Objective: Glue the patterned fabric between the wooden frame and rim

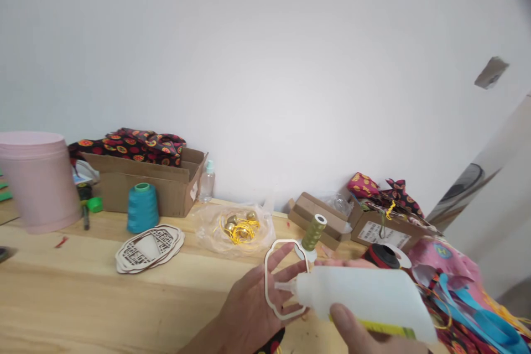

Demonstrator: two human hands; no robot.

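head view: the hands are close together over the counter (124, 304) near its front edge. the left hand (249, 312) holds a pale wooden cutout frame (266, 282), while the right hand (352, 332) grips a white squeeze bottle (365, 298) lying sideways, its nozzle (284, 286) pointing left at the frame.

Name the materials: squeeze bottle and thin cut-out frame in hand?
The squeeze bottle looks like soft plastic, possibly polyethylene: milky, translucent body with a matte finish. The thin frame looks like pale, matte wood or stiff card; its clean, narrow outline suggests cut sheet, but this view can't settle which.
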